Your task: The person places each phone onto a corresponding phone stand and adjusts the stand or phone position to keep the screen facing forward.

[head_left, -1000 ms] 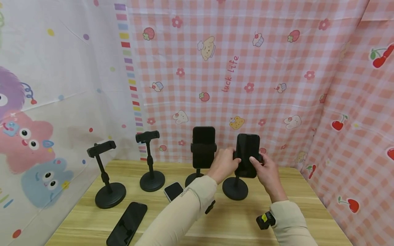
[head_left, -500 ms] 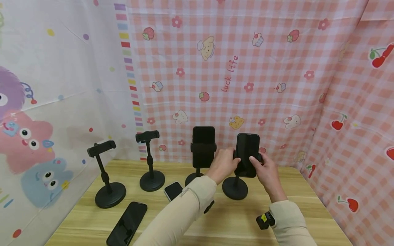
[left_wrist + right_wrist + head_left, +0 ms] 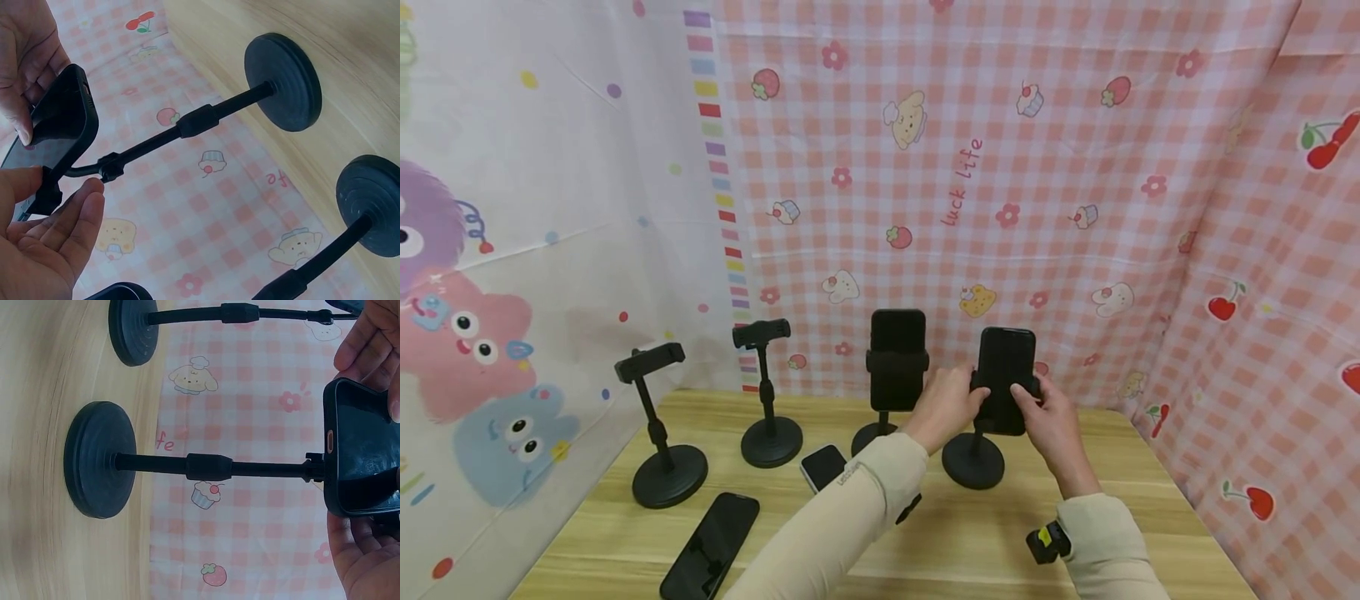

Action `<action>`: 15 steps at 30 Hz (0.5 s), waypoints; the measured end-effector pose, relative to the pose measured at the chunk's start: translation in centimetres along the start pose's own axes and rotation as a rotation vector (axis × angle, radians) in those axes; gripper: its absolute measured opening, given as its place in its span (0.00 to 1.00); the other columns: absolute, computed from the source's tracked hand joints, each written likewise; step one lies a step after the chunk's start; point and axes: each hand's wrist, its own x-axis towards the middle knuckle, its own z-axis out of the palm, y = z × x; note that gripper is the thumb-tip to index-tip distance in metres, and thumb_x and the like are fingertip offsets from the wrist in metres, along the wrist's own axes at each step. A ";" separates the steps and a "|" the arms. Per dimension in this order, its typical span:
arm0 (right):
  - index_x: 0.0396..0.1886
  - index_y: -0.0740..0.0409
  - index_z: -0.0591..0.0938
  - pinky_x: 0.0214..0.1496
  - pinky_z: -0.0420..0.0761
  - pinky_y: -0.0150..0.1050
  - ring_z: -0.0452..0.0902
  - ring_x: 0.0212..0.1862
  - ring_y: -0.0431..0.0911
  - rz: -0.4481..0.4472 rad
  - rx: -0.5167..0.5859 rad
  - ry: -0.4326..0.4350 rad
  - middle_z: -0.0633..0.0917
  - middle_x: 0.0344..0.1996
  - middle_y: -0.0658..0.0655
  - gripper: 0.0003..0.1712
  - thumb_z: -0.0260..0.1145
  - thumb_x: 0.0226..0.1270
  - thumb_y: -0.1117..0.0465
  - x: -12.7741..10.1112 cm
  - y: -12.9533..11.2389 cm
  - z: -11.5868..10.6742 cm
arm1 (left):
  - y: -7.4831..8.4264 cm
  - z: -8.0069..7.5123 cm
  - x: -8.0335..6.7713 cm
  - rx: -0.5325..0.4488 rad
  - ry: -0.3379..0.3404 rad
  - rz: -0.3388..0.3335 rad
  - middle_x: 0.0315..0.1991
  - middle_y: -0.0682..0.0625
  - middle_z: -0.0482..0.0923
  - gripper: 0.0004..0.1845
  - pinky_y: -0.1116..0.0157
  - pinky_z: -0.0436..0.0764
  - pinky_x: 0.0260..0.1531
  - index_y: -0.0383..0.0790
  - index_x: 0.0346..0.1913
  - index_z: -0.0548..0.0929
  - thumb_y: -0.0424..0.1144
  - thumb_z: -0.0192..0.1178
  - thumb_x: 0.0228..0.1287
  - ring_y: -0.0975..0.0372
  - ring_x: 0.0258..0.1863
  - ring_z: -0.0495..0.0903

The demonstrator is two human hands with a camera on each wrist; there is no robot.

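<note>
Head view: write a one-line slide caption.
Both hands, left hand and right hand, hold a black phone at the clamp of a round-based stand on a wooden table.

A right hand grips a black phone on its stand.

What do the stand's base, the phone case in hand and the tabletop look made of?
Base: matte black, ringed grooves; plastic or coated metal, can't tell which.
Phone case: black with a soft sheen and rounded edges, probably silicone or rubbery plastic.
Tabletop: light wood grain, smooth; wood or laminate.
</note>
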 end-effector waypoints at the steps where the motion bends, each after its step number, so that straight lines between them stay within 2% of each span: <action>1: 0.69 0.61 0.72 0.53 0.80 0.51 0.79 0.54 0.59 -0.001 -0.005 0.000 0.79 0.58 0.68 0.28 0.56 0.78 0.49 0.0 0.0 0.0 | 0.0 0.0 0.0 0.006 0.001 0.004 0.22 0.53 0.75 0.13 0.71 0.76 0.21 0.36 0.48 0.80 0.43 0.62 0.71 0.67 0.19 0.76; 11: 0.72 0.61 0.69 0.57 0.77 0.55 0.77 0.57 0.62 -0.026 -0.037 0.006 0.76 0.61 0.70 0.29 0.55 0.78 0.51 -0.4 -0.1 -0.3 | -0.2 -0.1 -0.3 -0.008 -0.009 0.016 0.19 0.52 0.73 0.12 0.70 0.73 0.17 0.37 0.44 0.79 0.44 0.61 0.71 0.65 0.16 0.74; 15: 0.72 0.61 0.68 0.57 0.76 0.56 0.75 0.59 0.62 -0.014 -0.050 0.005 0.76 0.62 0.70 0.30 0.54 0.79 0.50 -0.5 0.0 -0.4 | -0.4 -0.2 -0.5 -0.007 -0.007 0.033 0.19 0.52 0.74 0.15 0.71 0.74 0.18 0.35 0.49 0.79 0.44 0.61 0.71 0.65 0.15 0.74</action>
